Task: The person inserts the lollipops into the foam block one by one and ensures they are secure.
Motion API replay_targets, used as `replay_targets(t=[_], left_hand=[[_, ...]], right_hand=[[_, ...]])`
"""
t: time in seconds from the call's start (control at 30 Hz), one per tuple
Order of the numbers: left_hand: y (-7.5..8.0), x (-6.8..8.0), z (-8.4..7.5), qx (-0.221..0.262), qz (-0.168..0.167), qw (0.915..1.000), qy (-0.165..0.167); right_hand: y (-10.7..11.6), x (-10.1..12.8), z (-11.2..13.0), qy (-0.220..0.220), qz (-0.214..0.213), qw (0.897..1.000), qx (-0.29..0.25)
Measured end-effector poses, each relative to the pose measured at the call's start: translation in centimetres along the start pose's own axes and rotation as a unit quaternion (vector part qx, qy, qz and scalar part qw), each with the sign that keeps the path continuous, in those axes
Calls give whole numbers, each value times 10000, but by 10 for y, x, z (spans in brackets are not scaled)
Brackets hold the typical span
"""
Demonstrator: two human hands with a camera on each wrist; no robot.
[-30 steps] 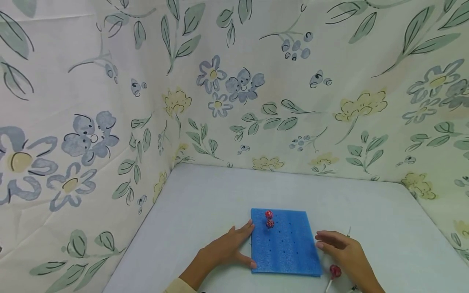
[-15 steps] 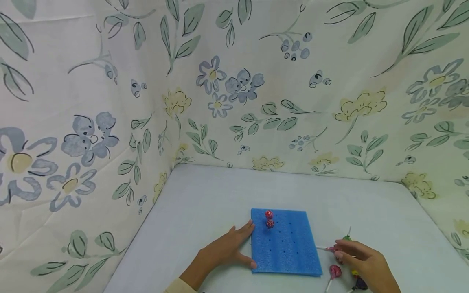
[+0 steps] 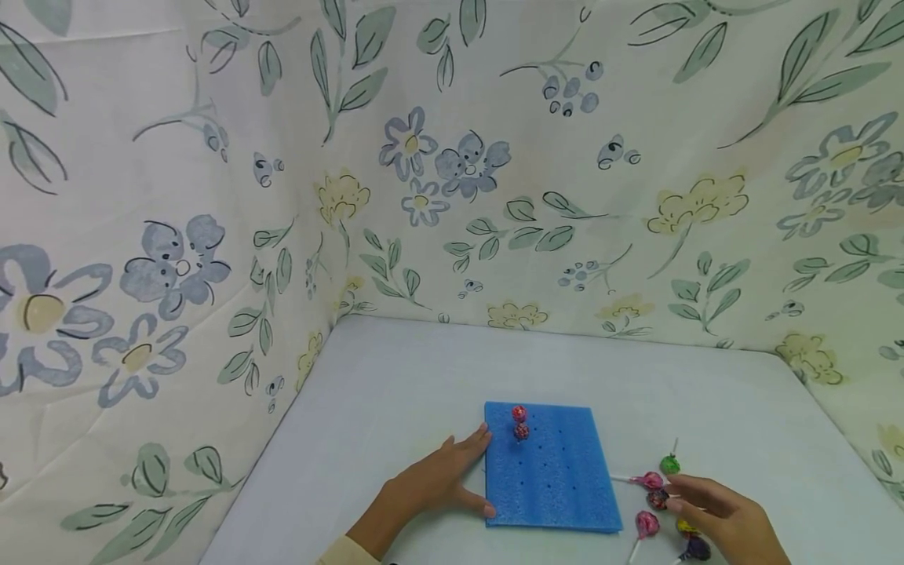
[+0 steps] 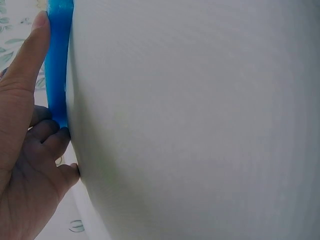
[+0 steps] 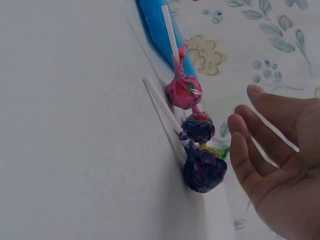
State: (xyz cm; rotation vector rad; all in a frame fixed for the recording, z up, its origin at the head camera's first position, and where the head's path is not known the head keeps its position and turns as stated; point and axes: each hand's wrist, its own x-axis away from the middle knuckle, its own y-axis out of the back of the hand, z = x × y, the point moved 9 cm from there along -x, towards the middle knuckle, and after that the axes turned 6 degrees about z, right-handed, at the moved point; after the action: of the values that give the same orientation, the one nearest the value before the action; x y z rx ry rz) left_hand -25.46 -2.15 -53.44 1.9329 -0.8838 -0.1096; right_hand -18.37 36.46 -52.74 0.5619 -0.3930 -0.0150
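Note:
A blue foam board (image 3: pixel 551 502) with rows of small holes lies on the table, and two lollipops, a red one (image 3: pixel 519 413) and a darker red one (image 3: pixel 521 431), stand in its upper left. My left hand (image 3: pixel 441 479) rests against the board's left edge, thumb and fingers spread; the left wrist view shows the board's side (image 4: pixel 59 65) by the fingertips. My right hand (image 3: pixel 730 514) hovers beside loose lollipops with its fingers relaxed and nothing between them. Closest to its fingertips are a dark-wrapped lollipop (image 3: pixel 657 499) and a pink one (image 3: pixel 651 481).
Other loose lollipops lie right of the board: a green one (image 3: pixel 669 464), another pink one (image 3: pixel 647 523), a yellow one (image 3: pixel 685 527) and a dark purple one (image 5: pixel 204 170). Flower-patterned cloth (image 3: pixel 565 157) walls the white table (image 3: pixel 410 369) at the back and sides.
My right hand has moved right, away from the board's edge, uncovering the pink, dark and green lollipops. A pink lollipop now lies with its stick toward the board. The left hand stays put.

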Motion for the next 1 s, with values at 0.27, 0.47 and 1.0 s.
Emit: replay_targets(t=[0.27,0.47,1.0], left_hand=[[2,0,-1,-33,-4,10000,44],[3,0,-2,-64,-17,10000,0],[0,-1,-1,35,64,10000,20]], right_hand=[[8,-2,-15,-101,-233,9997,53],[11,-4,-29,-117,-247,9996,84],[17,-11,-69,-574,14,9983,-31]])
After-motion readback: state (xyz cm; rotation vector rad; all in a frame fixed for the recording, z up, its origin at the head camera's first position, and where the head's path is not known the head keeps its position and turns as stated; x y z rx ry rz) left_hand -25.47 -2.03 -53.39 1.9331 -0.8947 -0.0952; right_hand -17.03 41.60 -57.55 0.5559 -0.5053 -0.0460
